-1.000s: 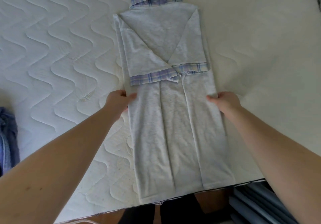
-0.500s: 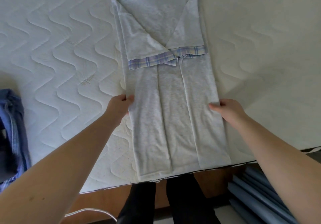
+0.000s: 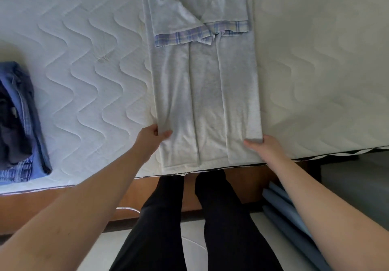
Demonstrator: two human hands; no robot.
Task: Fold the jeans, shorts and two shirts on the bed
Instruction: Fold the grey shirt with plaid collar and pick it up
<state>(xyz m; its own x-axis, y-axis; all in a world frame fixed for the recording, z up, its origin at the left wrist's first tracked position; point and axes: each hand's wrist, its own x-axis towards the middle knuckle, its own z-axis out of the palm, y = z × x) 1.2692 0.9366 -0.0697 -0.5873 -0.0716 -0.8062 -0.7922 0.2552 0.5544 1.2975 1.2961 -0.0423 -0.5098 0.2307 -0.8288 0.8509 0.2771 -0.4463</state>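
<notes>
Grey shirt (image 3: 206, 94) with plaid cuffs, folded into a long strip, lying on the quilted bed (image 3: 84, 60) near its front edge. Left hand (image 3: 150, 138) and right hand (image 3: 265, 146) pinch its opposite side edges. Folded jeans (image 3: 21, 123) rest at far left.

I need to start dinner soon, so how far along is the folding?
Looks done: a folded denim pile sits at the left of the bed, probably the jeans and shorts. In hand: the grey shirt has its sides and plaid-cuffed sleeves folded in; the left hand and right hand pinch its edges near the hem. Left: folding it lengthwise. A second shirt is not in view, so its state is unknown.
</notes>
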